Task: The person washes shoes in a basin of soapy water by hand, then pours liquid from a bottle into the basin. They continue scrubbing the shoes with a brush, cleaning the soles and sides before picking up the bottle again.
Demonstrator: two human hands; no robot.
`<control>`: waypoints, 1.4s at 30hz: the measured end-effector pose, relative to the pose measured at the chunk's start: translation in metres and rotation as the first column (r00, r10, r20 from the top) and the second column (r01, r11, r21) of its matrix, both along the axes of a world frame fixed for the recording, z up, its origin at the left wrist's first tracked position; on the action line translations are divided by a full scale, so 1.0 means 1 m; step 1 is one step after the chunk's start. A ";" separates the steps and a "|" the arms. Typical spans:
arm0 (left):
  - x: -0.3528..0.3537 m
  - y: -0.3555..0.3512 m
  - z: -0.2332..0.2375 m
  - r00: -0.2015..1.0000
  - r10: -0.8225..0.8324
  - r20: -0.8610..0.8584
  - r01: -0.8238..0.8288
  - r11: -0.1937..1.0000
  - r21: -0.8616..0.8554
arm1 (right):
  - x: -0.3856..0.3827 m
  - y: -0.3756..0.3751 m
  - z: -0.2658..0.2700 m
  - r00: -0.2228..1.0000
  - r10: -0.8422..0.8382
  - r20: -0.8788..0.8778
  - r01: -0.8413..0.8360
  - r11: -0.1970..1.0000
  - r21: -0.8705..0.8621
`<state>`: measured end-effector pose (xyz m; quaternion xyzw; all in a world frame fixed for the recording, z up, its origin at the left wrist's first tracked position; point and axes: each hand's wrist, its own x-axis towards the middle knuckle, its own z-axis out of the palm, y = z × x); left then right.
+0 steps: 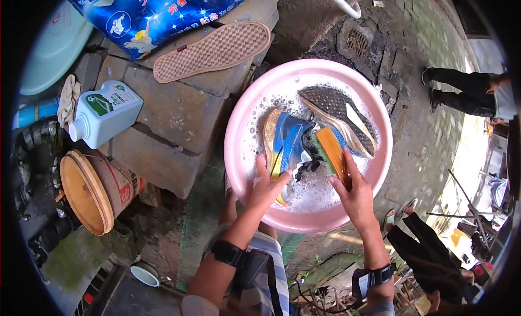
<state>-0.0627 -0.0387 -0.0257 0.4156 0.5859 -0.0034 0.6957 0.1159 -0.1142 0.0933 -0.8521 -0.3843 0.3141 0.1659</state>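
"Firstly, report the position of the left hand (264, 188)."

"Partly closed, thumb and fingers gripping the near end of a blue and yellow shoe (290, 132). The shoe lies tipped on its side in the pink basin (235, 153), its tan sole toward the basin's left wall."

"And the right hand (356, 198)?"

"Closed around the near end of a wooden brush (333, 153), thumb on one edge, fingers along the other. The green bristles face the shoe's dark opening. Whether they touch it, I cannot tell."

"Other contents of the basin?"

"Soapy water with white suds (254, 112). A second shoe (331, 105) lies beyond the brush, on the right, its dark, textured underside showing. Neither hand is on it."

"Surroundings, left side?"

"A brick ledge (168, 107) beside the basin. On it, noted: a woven insole (213, 51), a pale blue bottle (111, 116) with a white cap, and a printed blue bag (163, 17) behind the insole. Near the ledge, a bucket (116, 180) with an orange rim."

"Right side?"

"Paved ground with a drain grate (359, 42) just past the basin. Two other people, both in dark trousers (461, 88), are well apart from the basin."

"Anything worn?"

"A black band (229, 254) on the left wrist; a strapped device (372, 279) on the right."
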 end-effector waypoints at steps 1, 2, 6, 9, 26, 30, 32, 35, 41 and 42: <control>0.001 0.000 -0.001 0.997 -0.003 0.072 0.000 0.999 0.054 | 0.005 -0.012 -0.006 0.998 -0.043 -0.038 0.040 0.995 -0.091; 0.005 0.002 0.007 0.997 -0.001 0.075 -0.003 0.999 0.054 | 0.010 -0.020 -0.014 0.999 -0.040 -0.035 0.037 0.995 -0.090; 0.024 -0.009 0.010 0.982 -0.092 -0.167 0.146 0.925 0.350 | 0.009 -0.021 -0.039 1.000 -0.018 0.024 0.022 0.986 -0.168; 0.034 -0.009 0.014 0.984 -0.056 -0.169 0.128 0.882 0.454 | -0.010 -0.017 -0.054 0.986 -0.034 0.161 0.068 0.975 -0.211; 0.044 -0.028 0.015 0.998 -0.022 0.061 -0.015 0.837 0.547 | -0.045 -0.028 -0.040 0.984 0.172 0.041 -0.175 0.980 0.099; 0.056 -0.030 0.018 0.988 0.052 0.145 -0.122 0.839 0.531 | -0.041 0.024 -0.069 0.946 0.250 0.208 -0.277 0.954 0.112; 0.059 -0.028 0.025 0.998 -0.008 0.068 -0.021 0.913 0.409 | -0.033 0.056 -0.078 0.957 0.158 0.243 -0.193 0.973 0.127; 0.049 -0.031 0.009 0.991 -0.067 0.116 0.009 0.897 0.442 | -0.023 0.102 -0.081 0.986 0.049 0.158 -0.045 0.999 -0.026; 0.043 -0.035 0.007 0.963 0.003 0.268 -0.077 0.961 0.265 | -0.034 0.039 -0.075 0.999 0.044 0.017 -0.045 0.990 0.137; 0.045 -0.037 0.004 0.964 0.012 0.267 -0.120 0.912 0.392 | -0.039 0.021 -0.067 0.998 0.066 0.016 -0.068 0.981 0.184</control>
